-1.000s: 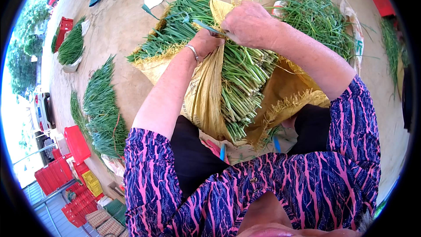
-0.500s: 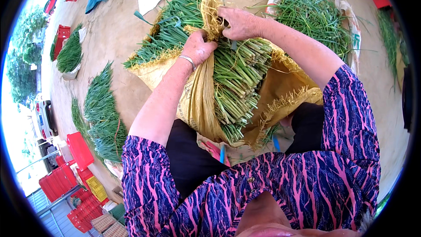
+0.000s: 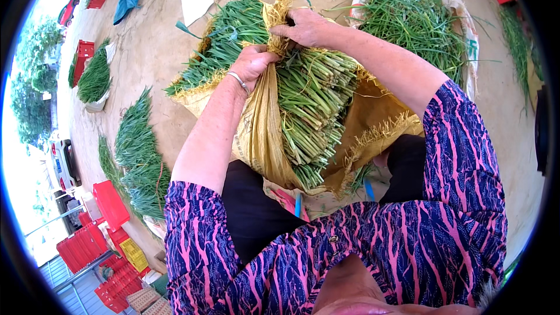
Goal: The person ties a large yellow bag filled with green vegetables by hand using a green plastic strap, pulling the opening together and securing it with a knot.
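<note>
A yellow woven sack (image 3: 255, 131) with frayed edges lies partly wrapped around a big bundle of green leafy stalks (image 3: 312, 102). The cut stalk ends face me and the green leaves (image 3: 224, 38) stick out on the far left side. My left hand (image 3: 254, 64), with a bracelet at the wrist, is closed on the gathered sack edge. Just above and to the right, my right hand (image 3: 306, 27) grips the bunched, frayed sack top with bent fingers. The right side of the sack (image 3: 379, 105) hangs open, away from the stalks.
A pale sack heaped with loose green stalks (image 3: 408, 23) sits at the far right. More green bundles (image 3: 140, 151) lie on the left. A white sheet (image 3: 197, 0) is on the floor beyond. Red crates (image 3: 81, 245) are stacked at the lower left.
My right hand has shifted slightly left and its grip on the frayed sack top has changed. My left hand has moved a little left and down, still holding the sack edge.
</note>
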Action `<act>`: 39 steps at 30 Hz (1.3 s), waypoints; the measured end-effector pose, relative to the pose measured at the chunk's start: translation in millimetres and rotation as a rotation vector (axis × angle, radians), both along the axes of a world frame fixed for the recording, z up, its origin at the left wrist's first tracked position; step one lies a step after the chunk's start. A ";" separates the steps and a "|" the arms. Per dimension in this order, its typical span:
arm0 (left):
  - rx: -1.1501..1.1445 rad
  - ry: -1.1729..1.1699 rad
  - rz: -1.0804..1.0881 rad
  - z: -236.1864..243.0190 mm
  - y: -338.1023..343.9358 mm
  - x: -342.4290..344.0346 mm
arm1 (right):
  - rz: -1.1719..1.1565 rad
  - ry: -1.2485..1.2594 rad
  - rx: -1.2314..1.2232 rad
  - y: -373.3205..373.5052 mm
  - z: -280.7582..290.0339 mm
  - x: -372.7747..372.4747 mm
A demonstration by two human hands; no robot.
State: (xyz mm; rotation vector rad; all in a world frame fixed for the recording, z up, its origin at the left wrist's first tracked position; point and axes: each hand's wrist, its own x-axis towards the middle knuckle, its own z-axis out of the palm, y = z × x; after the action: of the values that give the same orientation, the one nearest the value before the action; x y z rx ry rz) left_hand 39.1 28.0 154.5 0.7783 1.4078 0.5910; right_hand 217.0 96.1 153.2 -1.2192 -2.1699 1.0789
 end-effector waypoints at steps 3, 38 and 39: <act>0.000 -0.031 0.000 -2.4 0.2 -1.9 | 0.109 -0.035 -0.019 -4.0 4.0 15.7; -0.003 -0.037 0.146 -8.1 6.9 -0.3 | 0.174 -0.320 0.508 -21.7 -8.3 5.8; 0.002 -0.026 0.152 -8.6 7.1 -1.0 | 0.154 -0.247 0.547 -22.3 -12.1 5.8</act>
State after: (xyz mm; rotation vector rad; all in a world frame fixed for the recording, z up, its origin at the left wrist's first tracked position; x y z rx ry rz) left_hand 38.0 35.1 145.9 0.6663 1.4508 0.7171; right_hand 222.7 73.7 141.1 -0.9773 -2.5436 0.3431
